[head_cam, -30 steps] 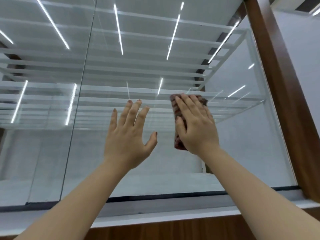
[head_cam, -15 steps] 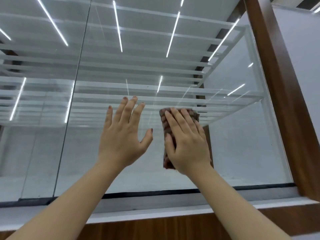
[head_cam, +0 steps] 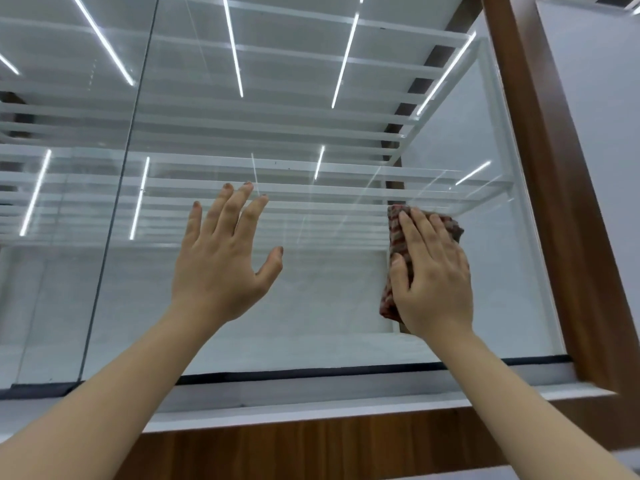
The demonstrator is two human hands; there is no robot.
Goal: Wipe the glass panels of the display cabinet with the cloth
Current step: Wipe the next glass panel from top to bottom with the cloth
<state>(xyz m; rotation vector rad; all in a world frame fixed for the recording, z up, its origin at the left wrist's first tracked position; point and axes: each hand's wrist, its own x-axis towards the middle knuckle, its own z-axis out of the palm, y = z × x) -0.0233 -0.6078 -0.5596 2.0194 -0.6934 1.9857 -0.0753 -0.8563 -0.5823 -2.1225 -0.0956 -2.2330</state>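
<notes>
The cloth — soft, light, folded into a pad — is pressed flat against the glass under the right hand, fingers extended. The left hand is spread, empty. The glass is judged stiff but fragile — even palm pressure suits.

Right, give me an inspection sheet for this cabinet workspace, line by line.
Surface: glass panel of the display cabinet, with ceiling-light reflections; a vertical seam separates it from the next panel.
Job's things: brown cloth flat against the glass, towards the panel's right side.
Clutter: nothing seen.
Grippers: right hand presses the cloth with straight fingers; left hand open, raised at the glass, contact unclear.
Cables: nothing seen.
Surroundings: wooden frame on the right, white ledge and wood trim below, white shelves inside.
</notes>
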